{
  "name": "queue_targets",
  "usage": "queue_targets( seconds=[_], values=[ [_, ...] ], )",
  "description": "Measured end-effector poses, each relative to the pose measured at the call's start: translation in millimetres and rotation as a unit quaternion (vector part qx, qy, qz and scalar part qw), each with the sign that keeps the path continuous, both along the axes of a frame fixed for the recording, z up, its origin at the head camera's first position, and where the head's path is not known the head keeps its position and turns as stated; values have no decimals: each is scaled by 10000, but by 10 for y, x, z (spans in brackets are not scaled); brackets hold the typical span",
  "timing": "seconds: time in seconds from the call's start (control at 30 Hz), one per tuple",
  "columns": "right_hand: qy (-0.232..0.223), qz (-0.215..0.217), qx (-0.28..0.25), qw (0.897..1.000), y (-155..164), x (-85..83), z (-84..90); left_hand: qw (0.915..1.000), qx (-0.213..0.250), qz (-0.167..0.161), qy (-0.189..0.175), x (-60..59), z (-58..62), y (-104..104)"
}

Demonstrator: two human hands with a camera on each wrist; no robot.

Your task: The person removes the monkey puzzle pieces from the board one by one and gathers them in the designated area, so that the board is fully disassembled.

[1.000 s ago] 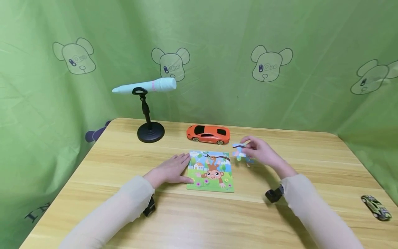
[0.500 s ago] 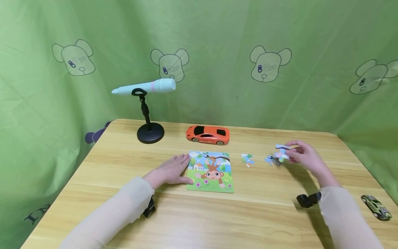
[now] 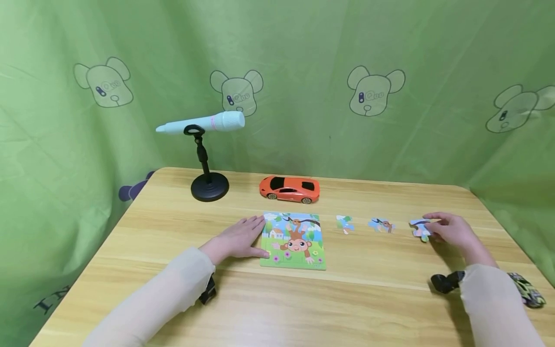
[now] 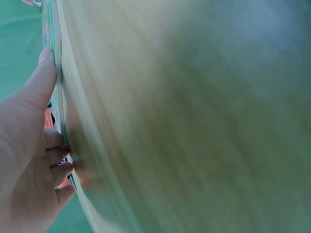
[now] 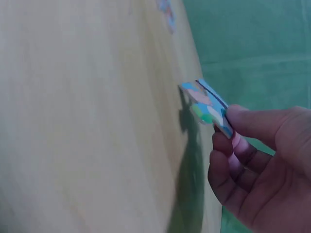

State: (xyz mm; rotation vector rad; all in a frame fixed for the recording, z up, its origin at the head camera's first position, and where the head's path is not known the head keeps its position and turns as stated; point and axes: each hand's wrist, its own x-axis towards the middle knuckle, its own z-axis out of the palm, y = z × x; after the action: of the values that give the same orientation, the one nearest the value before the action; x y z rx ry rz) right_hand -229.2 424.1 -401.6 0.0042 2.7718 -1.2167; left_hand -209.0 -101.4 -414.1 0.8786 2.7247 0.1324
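A square jigsaw puzzle (image 3: 293,241) with a hanging monkey picture lies on the wooden table. My left hand (image 3: 239,238) rests at its left side, fingers extended and thumb over the lower left corner. In the left wrist view, the thumb (image 4: 44,73) reaches along the puzzle's edge. Over the right part of the table, my right hand (image 3: 454,233) pinches a loose puzzle piece (image 3: 419,228) between thumb and fingers. That piece (image 5: 206,103), blue with a dark branch, tilts close over the tabletop in the right wrist view, its shadow beneath.
Two loose puzzle pieces, one blue-green (image 3: 345,223) and one with brown (image 3: 382,225), lie in a row right of the puzzle. Behind stand an orange toy car (image 3: 289,189) and a blue microphone (image 3: 204,122) on a black stand (image 3: 210,187). A camouflage toy car (image 3: 530,293) sits far right.
My right hand has moved rightward with its piece. A blue-green piece and a brown-marked piece now lie apart on the table behind it. The left hand stays at the puzzle.
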Motion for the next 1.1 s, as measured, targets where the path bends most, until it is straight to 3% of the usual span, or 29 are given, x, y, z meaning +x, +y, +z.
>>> queue_targets(
  seconds=[0.77,0.9,1.1],
  values=[
    [-321,-291,411,9982,140,-116,-111,10000,20,35,-20,8,16,4],
    [-246,-326,439,9982,117,-99,-86,10000,-2,39,-31,10,17,8],
    [212,-250,789,9963,-73,-80,72,10000,-24,26,-28,5,16,9]
  ],
)
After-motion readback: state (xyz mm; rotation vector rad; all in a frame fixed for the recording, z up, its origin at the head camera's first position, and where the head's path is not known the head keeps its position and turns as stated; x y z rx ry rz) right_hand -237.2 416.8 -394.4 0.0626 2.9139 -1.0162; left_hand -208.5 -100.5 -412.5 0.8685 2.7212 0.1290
